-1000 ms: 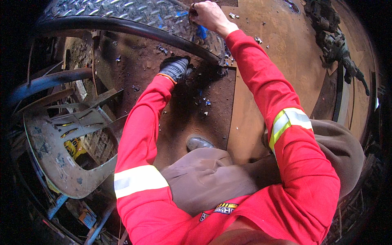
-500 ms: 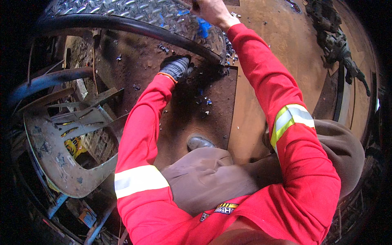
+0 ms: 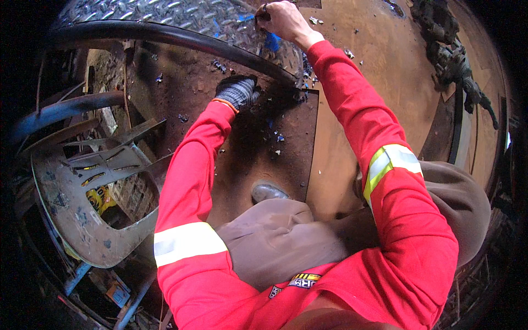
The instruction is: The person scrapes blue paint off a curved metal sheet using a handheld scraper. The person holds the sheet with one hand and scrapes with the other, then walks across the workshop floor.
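Note:
My bare right hand (image 3: 283, 23) is closed at the far right part of a diamond-patterned metal plate (image 3: 165, 12). What its fingers grip is hidden from this side. Close by, blue patches (image 3: 271, 42) mark the plate, with flakes scattered around its corner. A thick black tube (image 3: 181, 39) runs along the plate's near edge. In the shadow on the near side of that tube is my left hand (image 3: 236, 91), in a grey knitted glove with an orange cuff. Its fingers curl inward, and I cannot see what is in them.
At the left stands a worn plastic chair (image 3: 77, 203) beside a blue tube (image 3: 66, 113). Dark greasy machine parts (image 3: 454, 60) lie at the far right on brown sheets (image 3: 374, 71). My shoe (image 3: 268, 191) rests on the dirty floor below my left hand.
My right hand has shifted slightly nearer and its wrist has turned. A thin dark bar seen beside its fingers earlier no longer shows. My left hand has hardly moved.

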`<move>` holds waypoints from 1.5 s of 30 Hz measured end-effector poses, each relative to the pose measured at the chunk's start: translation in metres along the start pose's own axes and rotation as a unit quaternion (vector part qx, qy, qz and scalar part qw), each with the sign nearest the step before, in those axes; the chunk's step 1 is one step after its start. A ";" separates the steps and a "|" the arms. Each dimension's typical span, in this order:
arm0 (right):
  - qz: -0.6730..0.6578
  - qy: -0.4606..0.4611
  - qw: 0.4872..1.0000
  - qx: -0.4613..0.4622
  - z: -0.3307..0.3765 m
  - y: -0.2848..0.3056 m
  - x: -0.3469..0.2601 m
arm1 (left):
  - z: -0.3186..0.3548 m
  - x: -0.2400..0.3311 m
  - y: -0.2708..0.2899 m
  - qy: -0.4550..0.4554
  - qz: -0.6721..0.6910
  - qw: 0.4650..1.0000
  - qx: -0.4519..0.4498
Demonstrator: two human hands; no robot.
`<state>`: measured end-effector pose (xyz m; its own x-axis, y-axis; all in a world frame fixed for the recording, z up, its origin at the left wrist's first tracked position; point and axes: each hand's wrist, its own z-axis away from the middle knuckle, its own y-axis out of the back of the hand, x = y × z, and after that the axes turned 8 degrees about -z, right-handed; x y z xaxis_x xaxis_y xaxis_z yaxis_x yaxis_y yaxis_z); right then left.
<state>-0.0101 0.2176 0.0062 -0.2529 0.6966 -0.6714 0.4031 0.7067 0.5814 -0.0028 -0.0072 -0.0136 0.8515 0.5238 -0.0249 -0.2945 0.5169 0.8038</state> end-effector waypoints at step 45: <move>0.047 0.060 0.996 -0.051 -0.002 0.005 0.004 | -0.001 -0.004 -0.004 0.010 -0.012 1.000 0.003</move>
<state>-0.0109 0.2239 0.0069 -0.3232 0.7663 -0.5553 0.3403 0.6417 0.6873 -0.0053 -0.0105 -0.0167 0.8496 0.5246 -0.0551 -0.2724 0.5257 0.8058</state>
